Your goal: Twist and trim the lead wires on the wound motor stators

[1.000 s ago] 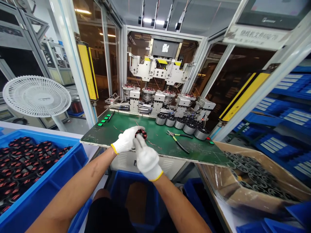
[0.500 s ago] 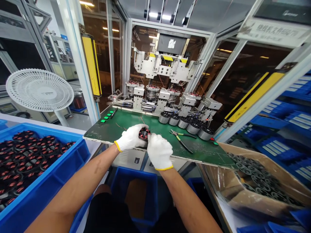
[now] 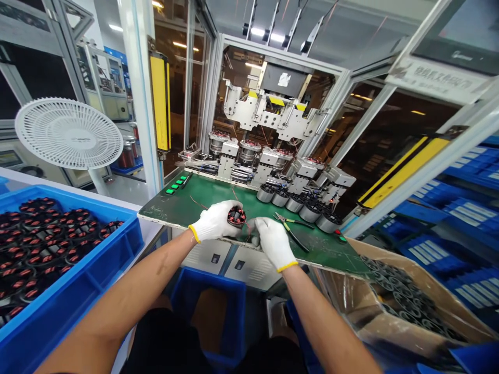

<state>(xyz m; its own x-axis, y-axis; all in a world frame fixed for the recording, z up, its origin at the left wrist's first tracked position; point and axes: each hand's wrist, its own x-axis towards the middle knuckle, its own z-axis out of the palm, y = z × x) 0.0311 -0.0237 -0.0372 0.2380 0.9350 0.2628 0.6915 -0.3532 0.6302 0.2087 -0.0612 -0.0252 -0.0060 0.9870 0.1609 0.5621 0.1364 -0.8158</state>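
Head view: wound stator in the left hand's fingers.

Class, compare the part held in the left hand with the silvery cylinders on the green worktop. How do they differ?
The wound part shows red coils on black, whereas the cylinders have plain silvery sides. The wound part is held in the left hand; the cylinders stand on the green worktop. The wound part is single, the cylinders five in a row. Both look round, with black parts.
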